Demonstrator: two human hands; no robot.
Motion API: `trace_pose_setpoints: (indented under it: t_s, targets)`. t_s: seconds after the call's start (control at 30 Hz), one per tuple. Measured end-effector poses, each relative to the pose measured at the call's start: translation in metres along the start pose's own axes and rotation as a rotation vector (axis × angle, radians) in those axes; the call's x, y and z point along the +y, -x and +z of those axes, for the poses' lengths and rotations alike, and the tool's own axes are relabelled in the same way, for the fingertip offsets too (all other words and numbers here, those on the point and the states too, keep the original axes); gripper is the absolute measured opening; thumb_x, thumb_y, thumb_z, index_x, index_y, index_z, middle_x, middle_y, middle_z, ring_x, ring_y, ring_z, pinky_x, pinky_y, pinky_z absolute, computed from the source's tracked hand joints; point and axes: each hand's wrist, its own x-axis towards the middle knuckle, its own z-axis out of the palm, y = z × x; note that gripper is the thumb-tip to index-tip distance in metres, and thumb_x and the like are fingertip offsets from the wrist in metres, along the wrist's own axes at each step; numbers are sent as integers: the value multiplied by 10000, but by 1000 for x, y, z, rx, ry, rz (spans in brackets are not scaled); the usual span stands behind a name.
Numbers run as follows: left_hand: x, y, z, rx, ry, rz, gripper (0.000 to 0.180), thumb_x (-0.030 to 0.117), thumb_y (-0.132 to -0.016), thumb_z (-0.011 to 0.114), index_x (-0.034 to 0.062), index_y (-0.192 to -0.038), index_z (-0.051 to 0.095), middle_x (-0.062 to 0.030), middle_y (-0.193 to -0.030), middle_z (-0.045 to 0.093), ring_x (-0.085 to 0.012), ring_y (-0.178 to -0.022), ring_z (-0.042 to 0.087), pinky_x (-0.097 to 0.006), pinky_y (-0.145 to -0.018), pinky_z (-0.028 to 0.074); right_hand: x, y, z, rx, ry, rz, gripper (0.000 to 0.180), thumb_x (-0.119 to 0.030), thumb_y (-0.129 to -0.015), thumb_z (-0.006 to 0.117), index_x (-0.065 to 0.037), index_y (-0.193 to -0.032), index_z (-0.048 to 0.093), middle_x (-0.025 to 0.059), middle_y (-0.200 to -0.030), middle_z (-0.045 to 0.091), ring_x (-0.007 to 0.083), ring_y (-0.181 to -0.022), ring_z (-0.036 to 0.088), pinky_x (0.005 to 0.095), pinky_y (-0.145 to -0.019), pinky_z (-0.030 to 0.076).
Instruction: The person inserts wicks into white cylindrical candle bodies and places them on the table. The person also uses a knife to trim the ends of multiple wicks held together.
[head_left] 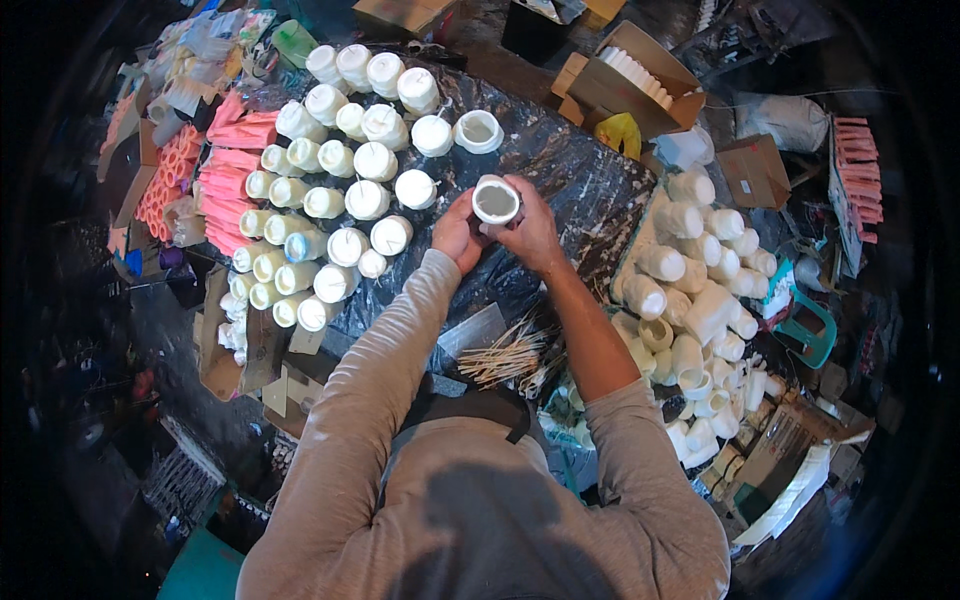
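A small white cup-shaped piece [495,201] with a round rim and a greyish hollow top is held upright between both my hands above the dark plastic-covered table. My left hand [456,236] wraps its left side, fingers curled. Around its right side closes my right hand [532,230], the thumb near the front. A similar white piece with a grey hollow [478,132] stands just beyond. To the left of my hands are several rows of white and cream round pieces [366,199], many with a thin stick or thread on top. The undersides of my fingers are hidden.
Thin wooden sticks [503,356] lie in a pile near my body, beside a flat grey plate [471,331]. White cylinders [690,290] crowd the right side. Pink pieces [228,175] are heaped at far left. An open cardboard box [672,103] stands at the back right.
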Motion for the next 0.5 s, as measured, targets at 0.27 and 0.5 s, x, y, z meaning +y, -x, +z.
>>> trace_pose_setpoints:
  t_s: [0.27, 0.5]
  targets:
    - [11, -28, 26, 91, -461, 107, 514, 382, -1116, 448, 138, -1569, 432, -61, -1414, 599, -193, -1209, 584, -404, -917, 531, 46, -45, -12, -34, 49, 67, 906, -126, -657, 908, -56, -1452, 480, 197, -1338, 630, 379, -1262, 613, 441, -1075, 489]
    - [-6, -11, 28, 102, -537, 201, 469, 319, -1128, 434, 101, -1544, 441, -76, -1374, 606, -214, -1188, 615, -431, -953, 539, 46, -44, -19, -135, 23, 57, 849, -63, -692, 834, -50, -1465, 485, 210, -1410, 610, 381, -1307, 591, 432, -1097, 473]
